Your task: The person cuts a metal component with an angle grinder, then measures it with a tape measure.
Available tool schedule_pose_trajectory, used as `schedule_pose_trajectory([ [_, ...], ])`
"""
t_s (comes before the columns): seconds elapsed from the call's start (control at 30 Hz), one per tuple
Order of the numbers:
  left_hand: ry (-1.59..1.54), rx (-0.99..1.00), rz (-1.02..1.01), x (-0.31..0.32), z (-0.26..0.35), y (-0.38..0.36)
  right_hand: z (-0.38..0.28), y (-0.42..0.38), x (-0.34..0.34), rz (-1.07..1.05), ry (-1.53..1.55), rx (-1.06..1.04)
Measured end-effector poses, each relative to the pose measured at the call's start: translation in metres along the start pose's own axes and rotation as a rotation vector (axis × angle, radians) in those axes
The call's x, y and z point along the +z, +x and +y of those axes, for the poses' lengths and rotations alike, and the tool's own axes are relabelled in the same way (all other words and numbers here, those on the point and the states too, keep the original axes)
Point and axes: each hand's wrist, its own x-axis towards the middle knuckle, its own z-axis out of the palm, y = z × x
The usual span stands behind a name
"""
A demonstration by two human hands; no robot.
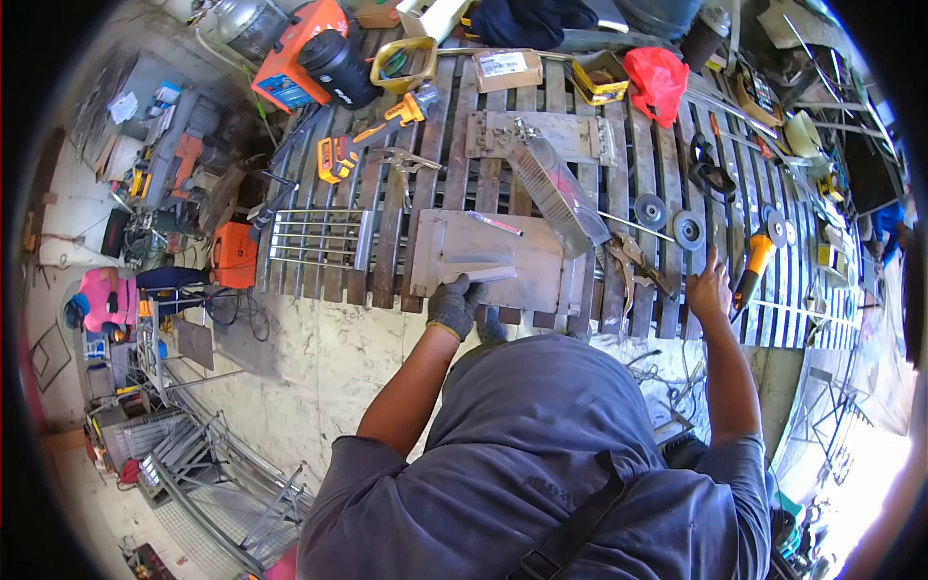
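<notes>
My left hand (454,305), in a dark grey work glove, is closed on a short, light metal strip (480,272) over the near edge of a flat metal plate (435,242). A marker pen (494,223) lies on that plate. My right hand (710,287) is bare, its fingers stretched out over the slats with nothing visible in them. To its right lies a yellow and black angle grinder (755,266). Locking pliers (628,269) lie to its left, and two grinding discs (687,231) lie beyond it.
The slatted metal workbench (385,251) also carries a metal grille (319,240), a long wire-mesh piece (556,188), a cordless tool (372,135), a red plastic bag (657,85) and a cardboard box (507,70). A person in pink (101,300) is at far left, near metal frames (208,483).
</notes>
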Motion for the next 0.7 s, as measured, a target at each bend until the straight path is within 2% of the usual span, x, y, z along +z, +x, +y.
schedule_pose_trajectory([
  [0.03,0.162,0.075,-0.011,0.002,-0.003,0.009,0.004,0.009,0.01,0.022,-0.039,-0.005],
  [0.07,-0.015,0.025,0.088,0.021,0.007,-0.001,0.006,0.014,0.018,-0.044,-0.024,0.04],
  [0.17,0.555,0.111,0.229,0.044,0.026,-0.016,0.013,0.012,0.026,-0.047,0.012,0.008],
  [0.2,0.651,0.212,0.279,0.054,0.035,-0.031,0.016,0.01,0.025,-0.053,0.017,-0.006],
  [0.3,0.81,0.298,0.336,0.052,0.037,-0.032,0.015,0.004,0.011,-0.069,0.049,-0.01],
  [0.43,0.123,0.106,0.212,0.025,0.013,0.001,0.006,-0.006,0.0,0.05,0.078,-0.041],
  [0.47,0.113,0.063,0.179,0.009,0.004,0.02,0.002,-0.008,0.001,0.1,0.114,-0.059],
  [0.6,0.319,0.242,0.293,0.009,-0.005,0.025,-0.023,-0.02,-0.001,0.177,0.171,-0.161],
  [0.7,0.568,0.22,0.39,0.037,0.024,-0.015,-0.045,-0.032,-0.002,0.213,0.201,-0.29],
])
